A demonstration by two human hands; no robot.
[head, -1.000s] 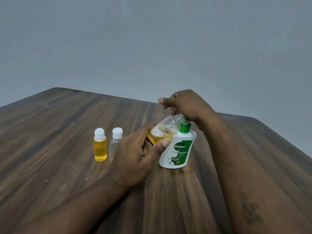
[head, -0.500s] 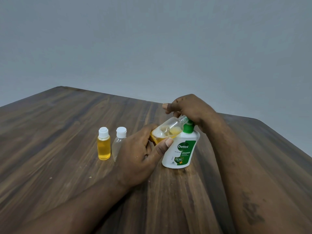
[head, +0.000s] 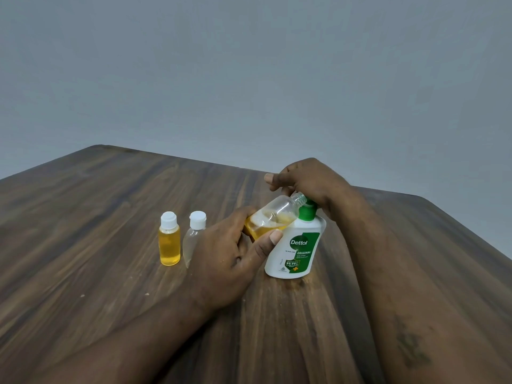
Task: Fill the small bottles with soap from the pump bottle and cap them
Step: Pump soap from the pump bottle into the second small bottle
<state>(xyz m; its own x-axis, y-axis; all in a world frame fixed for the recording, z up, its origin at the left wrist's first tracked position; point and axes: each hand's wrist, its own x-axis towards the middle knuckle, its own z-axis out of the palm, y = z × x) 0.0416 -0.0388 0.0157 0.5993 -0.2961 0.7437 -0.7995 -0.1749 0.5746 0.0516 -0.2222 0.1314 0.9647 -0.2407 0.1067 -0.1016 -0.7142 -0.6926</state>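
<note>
Capped small bottles (head: 169, 242) (head: 193, 236): two. Uncapped small bottle (head: 274, 214): one. Pump bottle (head: 300, 254): one. Hands (head: 221, 261) (head: 310, 181): two.

- The white, green-topped pump bottle (head: 296, 245) is stood upright.
- The open small bottle (head: 273, 216), part filled with yellow soap, is tipped with its mouth by the green top.
- The full small bottle (head: 169, 242) and the clear small bottle (head: 193, 236) are capped and stood side by side on the left.

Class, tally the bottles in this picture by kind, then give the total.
small capped bottles: 2
small open bottle: 1
pump bottle: 1
Total: 4
</note>
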